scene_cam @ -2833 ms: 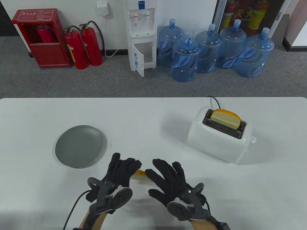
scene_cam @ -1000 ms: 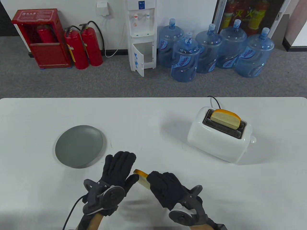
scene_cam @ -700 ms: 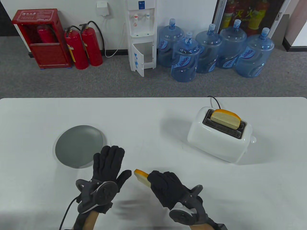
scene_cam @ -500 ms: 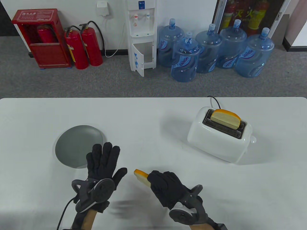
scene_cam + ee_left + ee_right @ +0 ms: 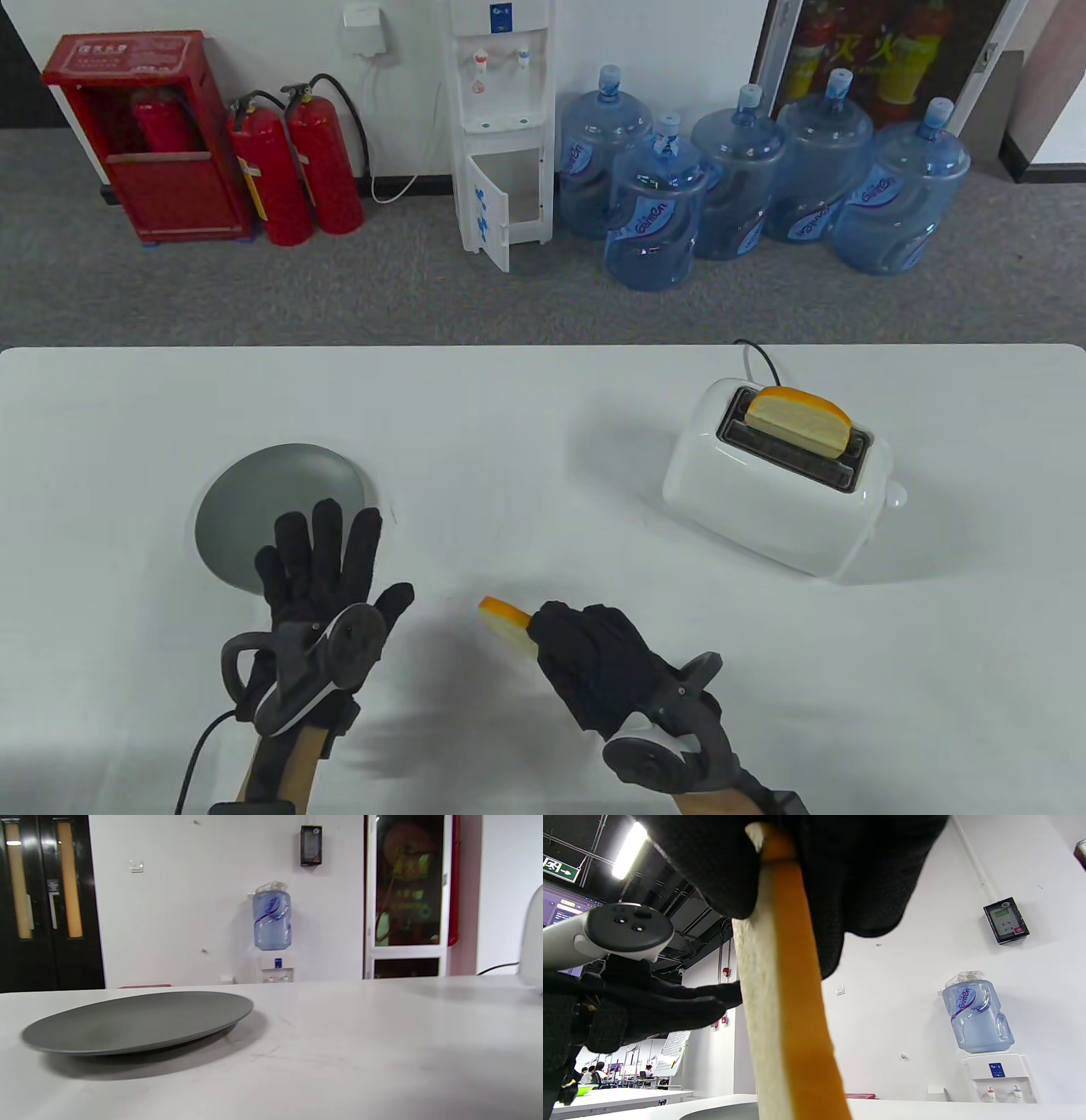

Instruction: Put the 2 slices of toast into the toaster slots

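A white toaster (image 5: 774,486) stands at the table's right with one slice of toast (image 5: 798,418) upright in its far slot; the near slot (image 5: 789,461) is bare. My right hand (image 5: 594,658) grips the second slice of toast (image 5: 506,618) near the front middle, its orange crust end poking out to the left. The right wrist view shows that slice (image 5: 785,993) on edge, pinched between gloved fingers (image 5: 721,870). My left hand (image 5: 327,564) hovers flat with straight fingers over the plate's near edge, holding nothing. Its fingers do not show in the left wrist view.
A grey plate (image 5: 263,501) lies bare at the left, also low and wide in the left wrist view as the plate (image 5: 135,1022). The toaster's black cord (image 5: 759,355) runs off the far edge. Water bottles and extinguishers stand on the floor beyond.
My left hand let go of the slice and drew away to the left, over the plate's edge. My right hand took the slice and now holds it alone.
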